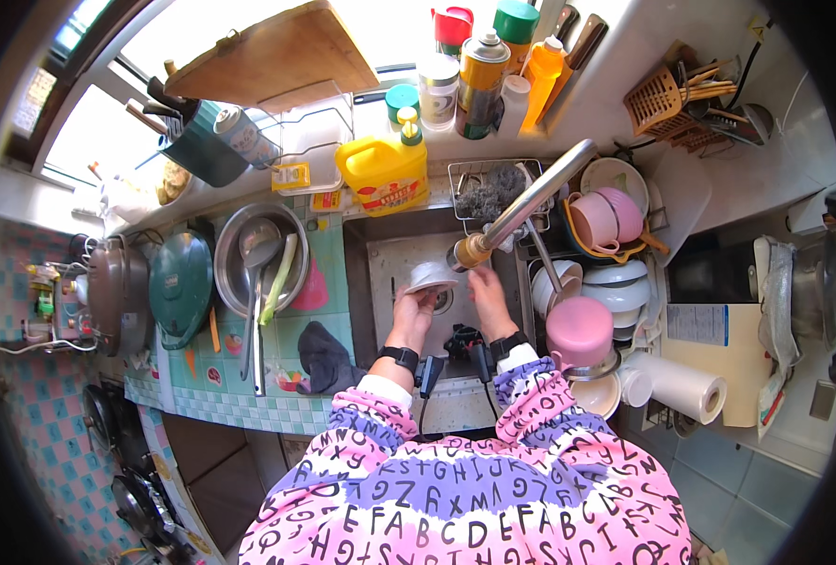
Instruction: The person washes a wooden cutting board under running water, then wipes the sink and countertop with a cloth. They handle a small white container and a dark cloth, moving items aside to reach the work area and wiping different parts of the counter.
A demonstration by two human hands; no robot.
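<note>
Over the steel sink, my left hand is closed on the rim of a small white bowl, which is tilted. My right hand is to the right of the bowl, just below the end of the metal tap. Its fingers reach up beside the tap's brass-coloured tip and look loosely open, with nothing seen in them. A gap separates this hand from the bowl. Whether water is running I cannot tell. The drain shows partly beneath the bowl.
Left of the sink, a steel basin holds a ladle and a green stalk beside a dark cloth. Behind stands a yellow jug. On the right are stacked bowls, a pink pot and a paper roll.
</note>
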